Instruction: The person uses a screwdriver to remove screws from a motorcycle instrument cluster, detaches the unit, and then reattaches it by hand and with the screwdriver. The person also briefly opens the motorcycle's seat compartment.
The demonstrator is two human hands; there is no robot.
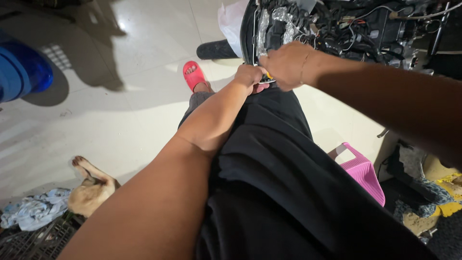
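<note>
Nearest, a black garment [288, 192] is seen over the lap, soft and loose, below both forearms. Further out, the left hand [250, 77] is closed around a small tool with a yellow-orange handle [268, 76], touching the right hand [286, 65], which is clenched over the same spot; what the right hand grips cannot be told. Just beyond the hands, the opened vehicle front [337, 24] is found, with a wire bundle [346, 29] exposed. The panel edge is judged stiff and possibly sharp; the wires thin and fragile, so the rigid rim is better held.
</note>
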